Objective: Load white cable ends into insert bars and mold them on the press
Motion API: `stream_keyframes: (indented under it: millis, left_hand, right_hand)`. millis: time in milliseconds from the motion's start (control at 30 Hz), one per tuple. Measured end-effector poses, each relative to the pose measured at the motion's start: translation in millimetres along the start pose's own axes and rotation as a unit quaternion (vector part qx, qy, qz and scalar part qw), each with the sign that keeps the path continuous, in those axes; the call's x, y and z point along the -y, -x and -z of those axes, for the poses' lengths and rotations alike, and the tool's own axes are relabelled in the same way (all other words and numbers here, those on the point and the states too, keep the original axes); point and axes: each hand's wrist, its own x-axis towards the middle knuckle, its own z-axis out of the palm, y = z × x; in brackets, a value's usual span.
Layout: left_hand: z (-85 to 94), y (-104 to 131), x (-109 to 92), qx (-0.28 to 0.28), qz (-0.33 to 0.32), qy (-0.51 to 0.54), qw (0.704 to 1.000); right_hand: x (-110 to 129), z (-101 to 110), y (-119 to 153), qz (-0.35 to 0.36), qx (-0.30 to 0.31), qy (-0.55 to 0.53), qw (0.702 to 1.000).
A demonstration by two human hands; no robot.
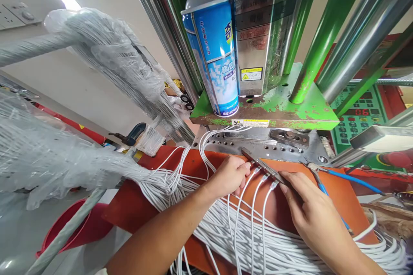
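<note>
Thumb and fingers of my left hand are pinched together by the left part of a narrow metal mould bar. A white cable runs up under those fingers; its end is hidden. My right hand grips the right end of the bar, thumb on the near side and fingers along the top. Between the hands, several white cables with small pale plugs sit along the bar's near edge. The bar is held tilted over an orange-brown board, just in front of the press.
A large bundle of white cables lies across the board. Behind stands a green press platen with a blue spray can on it. Blue-handled pliers lie right. Plastic-wrapped cables and a red bucket are left.
</note>
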Motion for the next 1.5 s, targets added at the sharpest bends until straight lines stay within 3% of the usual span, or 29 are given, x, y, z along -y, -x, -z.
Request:
stream_keyframes:
  millis: [233, 367, 433, 500, 533, 600, 700, 900, 1267, 1500]
  left_hand:
    - [-1.1, -9.9, -2.8, 0.001, 0.035, 0.056, 0.998]
    - [1.7, -4.7, -3.7, 0.001, 0.007, -0.009, 1.000]
    - [1.4, 3.5, -5.9, -0.089, -0.075, -0.125, 0.985]
    - [-2.3, 15.4, -9.2, -0.200, -0.189, -0.242, 0.931]
    - [-5.5, 22.1, -10.9, -0.228, -0.239, -0.287, 0.899]
    - [-13.8, 34.4, -13.6, -0.211, -0.292, -0.357, 0.862]
    - [-25.3, 43.8, -14.1, -0.159, -0.269, -0.428, 0.848]
    - [-30.8, 35.6, -7.4, -0.104, -0.238, -0.449, 0.855]
    - [-34.0, 35.4, -5.6, -0.112, -0.232, -0.440, 0.860]
    - [-33.2, 35.4, -5.8, -0.110, -0.213, -0.440, 0.866]
  right_hand:
    - [8.8, 2.9, -0.9, 0.029, 0.057, -0.039, 0.997]
    - [3.8, 2.5, -3.0, 0.011, 0.049, -0.051, 0.997]
    - [0.0, 0.5, -2.8, -0.005, 0.030, -0.037, 0.999]
    - [-3.0, -1.7, -1.8, -0.011, 0.019, -0.009, 1.000]
    - [-3.9, -2.6, -1.2, -0.008, 0.018, 0.004, 1.000]
    - [-4.6, -3.8, 0.1, 0.002, 0.019, 0.027, 0.999]
    - [-3.5, -3.9, 0.7, 0.014, 0.024, 0.047, 0.998]
    - [-0.2, 0.5, -2.5, 0.032, 0.063, 0.040, 0.997]
    - [3.2, 8.3, -4.8, 0.030, 0.108, -0.030, 0.993]
    - [2.7, 8.5, -7.4, 0.061, 0.099, -0.052, 0.992]
